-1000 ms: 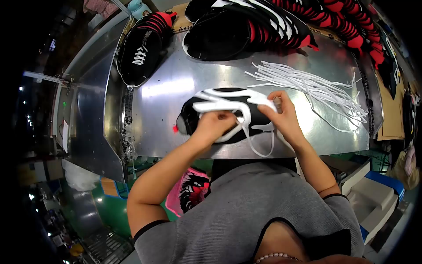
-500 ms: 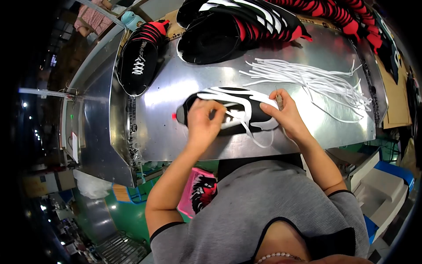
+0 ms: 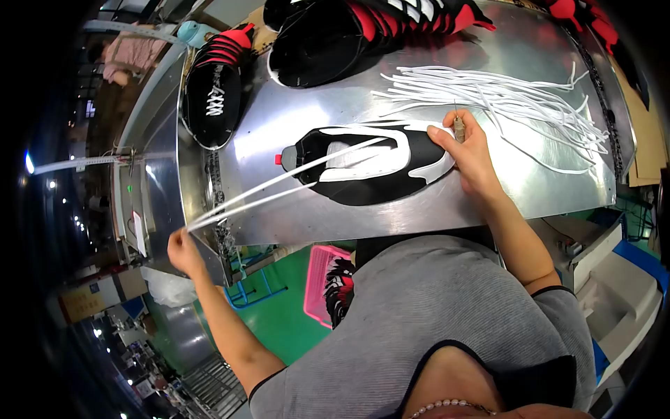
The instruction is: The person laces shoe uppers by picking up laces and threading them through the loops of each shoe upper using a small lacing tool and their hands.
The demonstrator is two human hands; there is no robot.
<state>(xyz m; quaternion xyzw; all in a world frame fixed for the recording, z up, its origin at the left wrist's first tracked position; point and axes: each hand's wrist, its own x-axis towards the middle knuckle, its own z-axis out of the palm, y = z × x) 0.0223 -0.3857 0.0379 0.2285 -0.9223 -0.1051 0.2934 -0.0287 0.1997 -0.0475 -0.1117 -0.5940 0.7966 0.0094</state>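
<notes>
A black and white shoe upper (image 3: 380,192) lies on the metal table, its grey heel with a red tab to the left. Far left of it, my left hand (image 3: 184,253) is closed on a white shoelace (image 3: 262,187). Two taut strands of the lace run from those fingers back to the shoe's throat. My right hand (image 3: 471,153) rests at the toe end, the thumb pressed on the upper. Between its fingers it grips a small awl (image 3: 458,127) with a thin needle pointing up.
A bundle of white laces (image 3: 488,98) lies right of the shoe, on the metal table (image 3: 279,220). Black and red uppers (image 3: 317,49) line the back, and another laced upper (image 3: 213,105) lies at left. A pink basket (image 3: 317,279) with uppers stands below the front edge.
My left hand has moved from the shoe's opening far to the left and toward me, drawing the lace out taut. My right hand stays at the toe with the awl.
</notes>
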